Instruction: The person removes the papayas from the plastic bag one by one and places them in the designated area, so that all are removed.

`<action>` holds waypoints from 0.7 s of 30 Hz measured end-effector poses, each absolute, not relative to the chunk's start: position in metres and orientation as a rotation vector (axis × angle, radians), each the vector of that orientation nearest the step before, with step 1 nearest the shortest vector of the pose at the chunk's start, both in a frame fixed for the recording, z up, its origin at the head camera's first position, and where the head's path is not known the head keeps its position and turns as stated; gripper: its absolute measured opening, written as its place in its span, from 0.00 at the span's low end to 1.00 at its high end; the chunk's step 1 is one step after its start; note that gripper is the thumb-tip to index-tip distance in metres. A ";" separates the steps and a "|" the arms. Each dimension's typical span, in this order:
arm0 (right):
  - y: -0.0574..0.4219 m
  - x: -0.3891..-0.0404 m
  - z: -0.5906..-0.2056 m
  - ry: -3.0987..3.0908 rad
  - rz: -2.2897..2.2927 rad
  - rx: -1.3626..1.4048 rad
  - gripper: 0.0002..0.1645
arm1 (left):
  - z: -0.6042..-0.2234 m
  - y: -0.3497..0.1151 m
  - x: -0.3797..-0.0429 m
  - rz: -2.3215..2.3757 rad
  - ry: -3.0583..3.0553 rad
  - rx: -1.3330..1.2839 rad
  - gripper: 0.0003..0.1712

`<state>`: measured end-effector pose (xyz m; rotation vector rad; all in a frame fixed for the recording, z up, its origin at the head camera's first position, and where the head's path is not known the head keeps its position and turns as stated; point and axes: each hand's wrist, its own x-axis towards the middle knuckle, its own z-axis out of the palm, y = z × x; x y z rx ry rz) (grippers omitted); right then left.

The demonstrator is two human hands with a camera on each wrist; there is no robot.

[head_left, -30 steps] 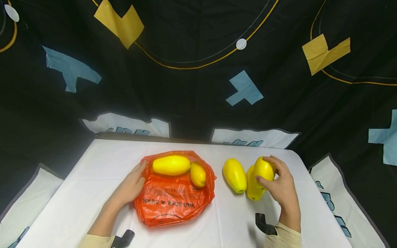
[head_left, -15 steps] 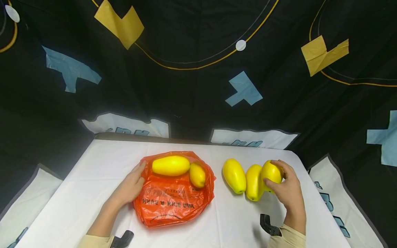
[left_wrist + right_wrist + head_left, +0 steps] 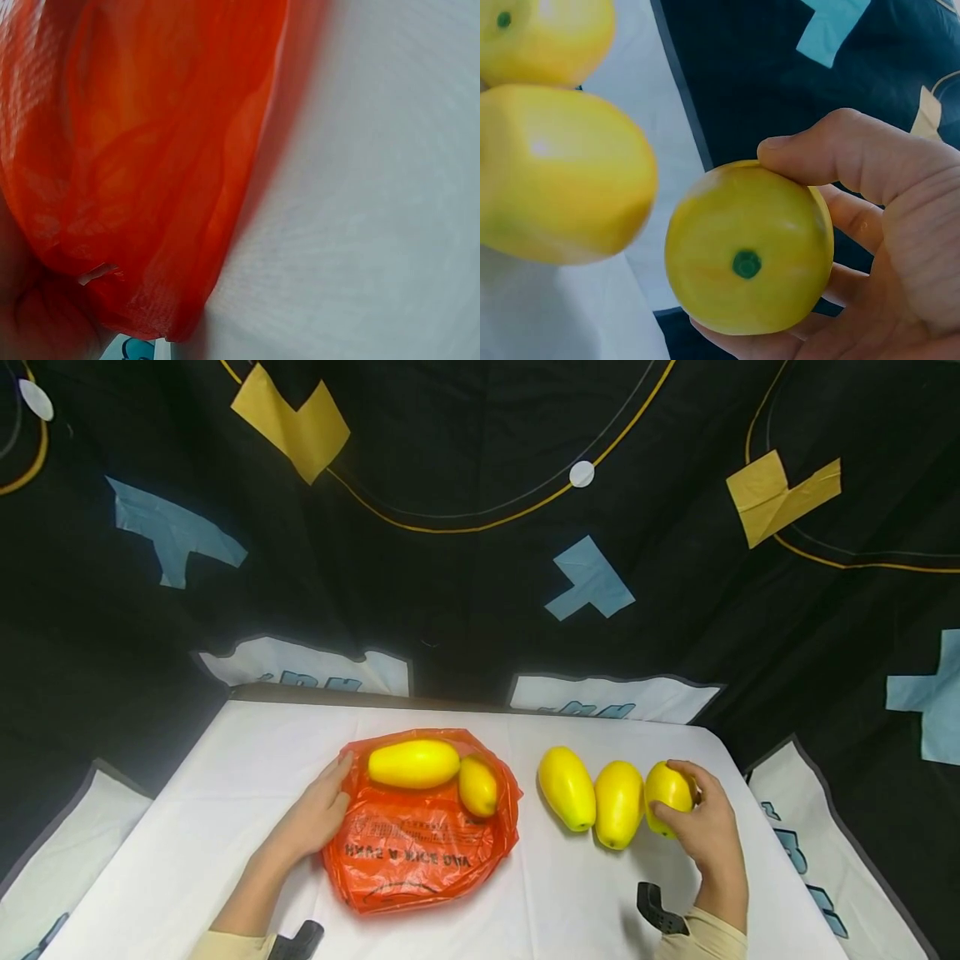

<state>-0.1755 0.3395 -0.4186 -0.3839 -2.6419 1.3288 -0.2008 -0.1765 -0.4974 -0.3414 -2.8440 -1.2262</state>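
My right hand (image 3: 708,818) grips a smooth yellow oval fruit (image 3: 667,795), thumb on one side and fingers round the other. In the right wrist view the held fruit (image 3: 746,251) shows a green stem end towards the camera. Just left of it lie two more yellow fruits, the nearer one (image 3: 618,804) and the farther one (image 3: 566,787). My left hand (image 3: 315,806) holds the left edge of a red plastic bag (image 3: 408,860) with printed lettering. Two yellow fruits (image 3: 414,764) lie at the bag's far side. Close up, the left wrist view shows the bag's wrinkled side (image 3: 150,172).
A white-covered table (image 3: 547,893) carries everything. Behind it hangs a black cloth (image 3: 465,593) with gold and blue shapes. Black wrist mounts (image 3: 660,910) sit at both sleeves.
My right hand has carried its fruit right and lower, away from over the neighbouring fruit, which now shows fully. The left hand and the bag have stayed in place.
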 end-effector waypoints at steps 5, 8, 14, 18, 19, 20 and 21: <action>0.345 -0.176 -0.425 -2.664 1.351 -0.432 0.44 | -0.497 -0.176 -0.201 -1.226 -2.851 -0.336 0.34; 0.347 -0.177 -0.430 -2.686 1.371 -0.452 0.44 | -0.497 -0.176 -0.202 -1.230 -2.850 -0.336 0.34; 0.353 -0.179 -0.441 -2.741 1.384 -0.478 0.45 | -0.497 -0.176 -0.202 -1.229 -2.837 -0.350 0.34; 0.357 -0.182 -0.445 -2.763 1.368 -0.519 0.46 | -0.496 -0.176 -0.201 -1.226 -2.854 -0.339 0.34; 0.358 -0.182 -0.446 -2.768 1.363 -0.532 0.46 | -0.496 -0.176 -0.201 -1.226 -2.859 -0.336 0.34; 0.359 -0.183 -0.448 -2.772 1.356 -0.547 0.47 | -0.496 -0.176 -0.201 -1.224 -2.861 -0.335 0.34; 0.360 -0.183 -0.449 -2.776 1.351 -0.561 0.47 | -0.496 -0.176 -0.201 -1.221 -2.865 -0.331 0.34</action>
